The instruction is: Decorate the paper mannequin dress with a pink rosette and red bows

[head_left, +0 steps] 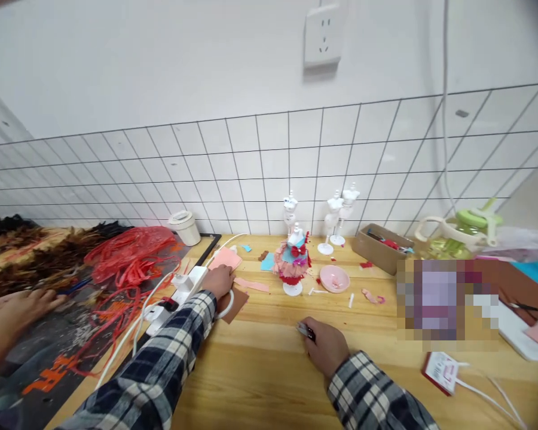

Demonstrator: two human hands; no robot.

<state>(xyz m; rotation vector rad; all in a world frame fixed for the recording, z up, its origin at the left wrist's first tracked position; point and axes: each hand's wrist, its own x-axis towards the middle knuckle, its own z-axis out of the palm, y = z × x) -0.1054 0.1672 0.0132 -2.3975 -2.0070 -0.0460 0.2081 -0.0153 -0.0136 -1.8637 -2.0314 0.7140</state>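
My left hand [219, 282] reaches over the left side of the table, fingers curled down at the lower edge of a pink sheet [225, 259]. What lies under its fingertips is hidden. A brown sheet [237, 306] and a curved white band [226, 306] show beside that wrist. My right hand [328, 346] is closed around small scissors [305, 330], metal tip pointing left; the fingers cover most of them. Beyond both hands stands a small dress form [293, 263] in ruffled pink, blue and red fabric. A peach strip [251, 285] lies between it and my left hand.
Bare white dress forms [334, 218] stand by the tiled wall. A pink dish [335, 279], a tool box [381, 248] and a tag [442, 371] are rightward. A power strip [179, 295], red ribbons [132, 263] and another person's hand [27, 306] are leftward.
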